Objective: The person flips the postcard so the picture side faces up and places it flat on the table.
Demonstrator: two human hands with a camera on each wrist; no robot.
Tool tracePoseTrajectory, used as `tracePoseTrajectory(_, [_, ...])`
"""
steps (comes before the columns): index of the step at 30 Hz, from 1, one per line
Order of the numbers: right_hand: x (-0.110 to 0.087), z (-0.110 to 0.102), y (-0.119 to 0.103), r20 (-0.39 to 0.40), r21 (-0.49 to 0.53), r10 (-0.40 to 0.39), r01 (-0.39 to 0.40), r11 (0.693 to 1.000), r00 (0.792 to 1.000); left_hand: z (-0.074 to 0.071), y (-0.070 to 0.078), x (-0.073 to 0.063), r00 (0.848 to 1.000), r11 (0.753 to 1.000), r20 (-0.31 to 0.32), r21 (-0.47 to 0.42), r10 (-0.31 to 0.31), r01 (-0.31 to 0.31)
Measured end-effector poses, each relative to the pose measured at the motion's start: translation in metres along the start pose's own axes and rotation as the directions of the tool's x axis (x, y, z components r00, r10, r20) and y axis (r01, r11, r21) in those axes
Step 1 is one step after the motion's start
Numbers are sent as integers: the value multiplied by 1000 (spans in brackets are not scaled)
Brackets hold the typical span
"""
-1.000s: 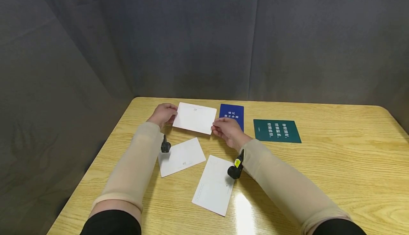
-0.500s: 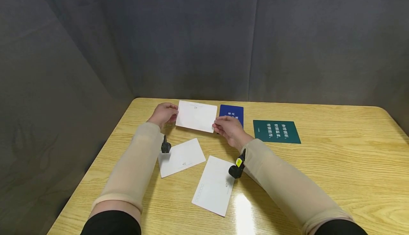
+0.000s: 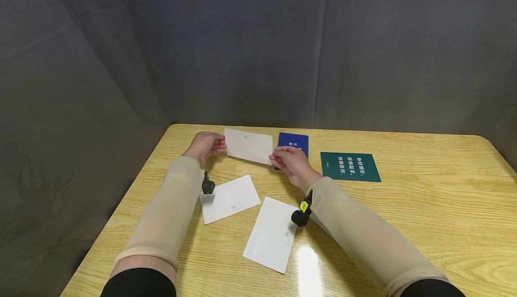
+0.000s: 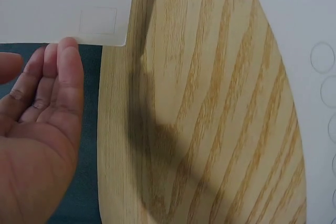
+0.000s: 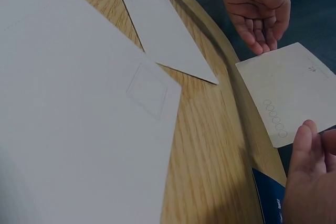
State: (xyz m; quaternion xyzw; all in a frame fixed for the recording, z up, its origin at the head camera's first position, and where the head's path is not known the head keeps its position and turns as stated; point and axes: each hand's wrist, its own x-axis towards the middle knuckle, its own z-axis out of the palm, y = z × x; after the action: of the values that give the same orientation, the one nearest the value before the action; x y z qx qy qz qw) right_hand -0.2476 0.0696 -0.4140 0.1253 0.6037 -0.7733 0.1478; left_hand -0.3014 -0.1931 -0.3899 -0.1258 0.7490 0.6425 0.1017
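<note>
A white postcard (image 3: 248, 146) is raised and tilted above the far left of the table, its printed address side towards me. At its left edge, my left hand (image 3: 206, 145) touches it with nearly straight fingertips; in the left wrist view the thumb of that hand (image 4: 42, 124) stands apart from the card. My right hand (image 3: 293, 164) pinches the opposite edge, near the lower right corner. In the right wrist view, both the raised postcard (image 5: 294, 93) and the right hand (image 5: 312, 177) are partly cut off. The card's far face is hidden.
Two more white postcards, a left one (image 3: 230, 198) and a right one (image 3: 269, 234), lie nearer me on the wooden table (image 3: 424, 207). A blue card (image 3: 296, 141) lies partly behind the right hand. Further right is a green card (image 3: 350, 167). Grey cloth (image 3: 258, 50) hangs behind.
The raised postcard has tipped more upright and darkened, its lower edge lifting. The left fingers have straightened at its edge. The right hand has shifted slightly; the other cards stay put.
</note>
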Motion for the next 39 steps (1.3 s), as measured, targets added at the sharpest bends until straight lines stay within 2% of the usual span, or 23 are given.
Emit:
tracePoseTrajectory(13, [1, -5, 1, -1, -20, -2, 2, 1000, 1000, -3, -2, -5, 998, 997, 36, -54, -44, 46])
tracePoseTrajectory(18, [-1, -6, 2, 6, -17, -8, 8, 1000, 1000, -7, -5, -4, 996, 996, 82, -90, -21, 28])
tracePoseTrajectory(24, [0, -8, 3, 7, 12, -9, 8, 1000, 1000, -9, -7, -7, 995, 986, 99, -165, -12, 28])
tracePoseTrajectory(28, [0, -7, 3, 26, 11, -15, 15, 1000, 1000, -10, -7, -7, 995, 989, 104, -146, 4, 12])
tracePoseTrajectory(33, [-1, -7, 5, 33, 24, -18, 17, 1000, 999, -12, -9, -8, 993, 997, 118, -78, 9, 0])
tracePoseTrajectory(39, [-3, -7, 7, -10, 15, 2, -2, 1000, 1000, -9, -10, -5, 997, 999, 70, -27, -24, 26])
